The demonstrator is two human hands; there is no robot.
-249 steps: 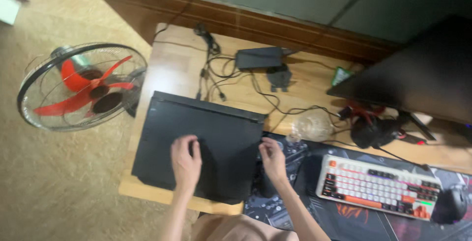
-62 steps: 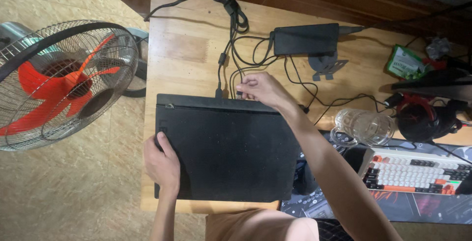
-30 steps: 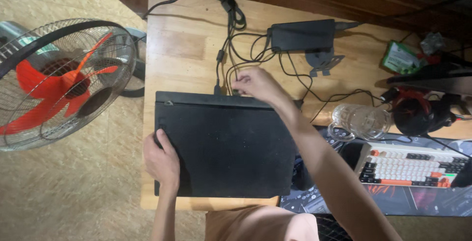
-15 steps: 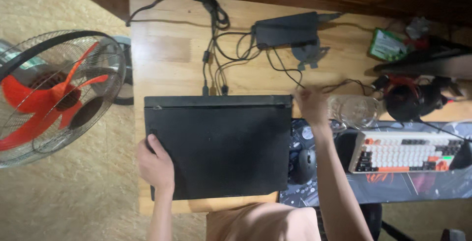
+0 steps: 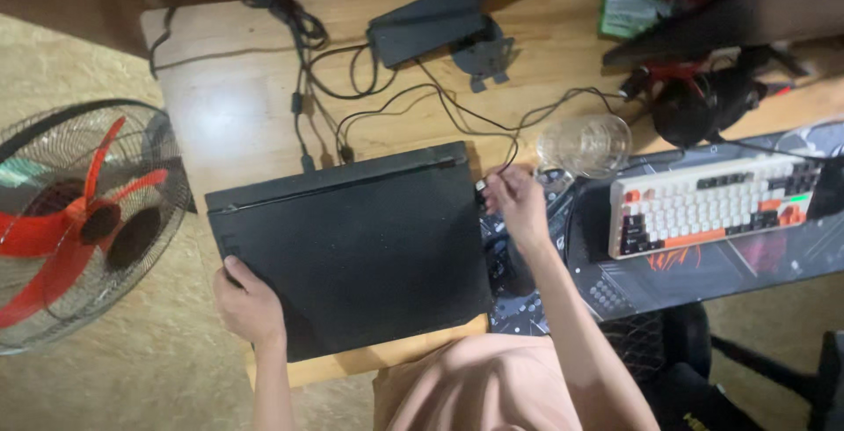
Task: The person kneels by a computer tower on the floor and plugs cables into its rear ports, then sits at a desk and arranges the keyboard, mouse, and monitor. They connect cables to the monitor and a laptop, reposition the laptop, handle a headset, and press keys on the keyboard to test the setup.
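The left hand (image 5: 249, 305) grips the near left corner of the closed black laptop (image 5: 352, 246), which lies on the wooden desk (image 5: 237, 106). The right hand (image 5: 517, 203) pinches a black cable plug (image 5: 483, 190) beside the laptop's right edge, with a glass mug (image 5: 585, 145) just beyond it.

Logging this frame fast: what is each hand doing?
Left hand: closed on the near-left corner of the closed black laptop.
Right hand: fingers pinched on a thin black cable at the laptop's right edge.
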